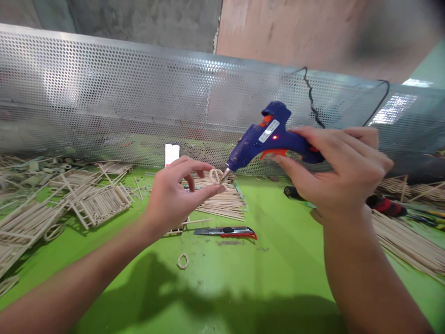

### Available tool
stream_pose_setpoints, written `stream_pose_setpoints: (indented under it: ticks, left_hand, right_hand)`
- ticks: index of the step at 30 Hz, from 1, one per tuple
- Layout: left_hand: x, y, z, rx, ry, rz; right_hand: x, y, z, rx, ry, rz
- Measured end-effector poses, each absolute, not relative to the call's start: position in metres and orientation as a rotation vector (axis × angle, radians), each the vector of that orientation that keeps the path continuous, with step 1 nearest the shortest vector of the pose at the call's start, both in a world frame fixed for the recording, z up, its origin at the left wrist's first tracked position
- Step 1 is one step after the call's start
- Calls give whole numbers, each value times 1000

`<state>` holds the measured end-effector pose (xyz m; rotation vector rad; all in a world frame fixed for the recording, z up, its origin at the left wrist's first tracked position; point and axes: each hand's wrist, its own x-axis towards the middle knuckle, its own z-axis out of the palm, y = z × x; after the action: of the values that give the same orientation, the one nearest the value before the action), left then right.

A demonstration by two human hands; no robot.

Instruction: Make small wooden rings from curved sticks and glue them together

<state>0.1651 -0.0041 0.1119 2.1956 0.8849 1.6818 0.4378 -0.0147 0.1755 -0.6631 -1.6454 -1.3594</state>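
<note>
My left hand pinches a small ring of wooden stick pieces between thumb and fingertips, above the green table. Wrapped around the handle of a blue hot glue gun is my right hand, its thumb near the orange trigger. A red light glows on the gun's side. The metal nozzle points down and left and meets the ring's right edge, though contact is hard to make out. Below, a second stick ring lies on the table, with a red and grey utility knife beyond it.
Thin sticks lie behind my left hand, near an upright phone. Stick-built frames crowd the left. More sticks and a red-black tool are at right. A perforated metal panel with a hanging black cable backs the table.
</note>
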Motion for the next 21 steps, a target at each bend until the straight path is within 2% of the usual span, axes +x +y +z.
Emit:
stream_pose_setpoints:
  ticks: [21]
  left_hand:
    - [166,-4,111,2227,834,1731]
  right_hand:
    - [435,-16,175,-649,-1717,-1310]
